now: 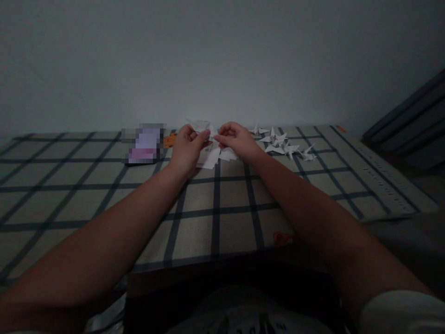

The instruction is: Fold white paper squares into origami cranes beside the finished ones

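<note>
Where the plain grey wall point(222, 60) ends, I see one pale fabric tablecloth with dark-blue checks point(191, 199), giving me broad room leftward and along the near edge. One flat purple-and-pink rectangular object point(144, 139), blurred, lies left of two bare hands. My left hand point(187, 146) pinches one thin white sheet of paper point(200, 124) above the cloth; my right hand point(239, 141) has fingertips beside it, though I cannot tell whether they clamp it. Below lie at least two white paper pieces point(208, 160); rightward, at least four folded white paper cranes point(292, 150).
</note>
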`<state>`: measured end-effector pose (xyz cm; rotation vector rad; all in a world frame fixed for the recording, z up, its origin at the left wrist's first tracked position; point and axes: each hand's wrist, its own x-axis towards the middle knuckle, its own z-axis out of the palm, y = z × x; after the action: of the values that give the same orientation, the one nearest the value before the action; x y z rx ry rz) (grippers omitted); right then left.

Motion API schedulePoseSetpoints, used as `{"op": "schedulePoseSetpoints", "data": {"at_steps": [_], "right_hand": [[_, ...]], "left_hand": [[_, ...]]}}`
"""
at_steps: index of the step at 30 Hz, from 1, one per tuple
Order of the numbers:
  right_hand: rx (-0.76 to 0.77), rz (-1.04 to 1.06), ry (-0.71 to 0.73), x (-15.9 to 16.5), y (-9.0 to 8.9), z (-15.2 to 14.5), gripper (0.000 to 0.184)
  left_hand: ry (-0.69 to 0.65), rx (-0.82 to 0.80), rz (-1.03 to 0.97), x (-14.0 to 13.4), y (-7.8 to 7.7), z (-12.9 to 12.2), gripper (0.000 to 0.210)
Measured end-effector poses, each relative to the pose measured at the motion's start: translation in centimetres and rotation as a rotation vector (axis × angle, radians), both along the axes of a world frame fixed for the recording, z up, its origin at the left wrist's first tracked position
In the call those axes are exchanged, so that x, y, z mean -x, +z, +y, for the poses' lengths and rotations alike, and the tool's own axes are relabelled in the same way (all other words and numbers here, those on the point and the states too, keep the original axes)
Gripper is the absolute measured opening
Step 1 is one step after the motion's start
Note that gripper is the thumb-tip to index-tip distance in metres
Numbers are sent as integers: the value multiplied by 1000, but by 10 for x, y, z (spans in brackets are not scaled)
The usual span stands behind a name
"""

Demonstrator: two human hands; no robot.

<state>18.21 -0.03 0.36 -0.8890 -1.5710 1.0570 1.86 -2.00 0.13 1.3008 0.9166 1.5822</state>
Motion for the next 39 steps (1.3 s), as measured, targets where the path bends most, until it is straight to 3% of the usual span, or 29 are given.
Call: {"op": "schedulePoseSetpoints", "data": {"at_steps": [9,16,22,29,39], "right_hand": [[76,166,44,1,-2,2,24],[86,152,38,-2,2,-1,19],[204,89,46,-2,10,-8,9],[182,100,74,-4,10,-8,13],[232,174,126,-3,7,-5,8]], "left_hand": [[-79,-64,-48,2,-2,5,34],[-133,54,0,2,-3,2,36],[-84,50,55,8,-6,8,31],[-87,-13,94,9,-10,9,31],[0,-60,150,8,0,3,27]]}}
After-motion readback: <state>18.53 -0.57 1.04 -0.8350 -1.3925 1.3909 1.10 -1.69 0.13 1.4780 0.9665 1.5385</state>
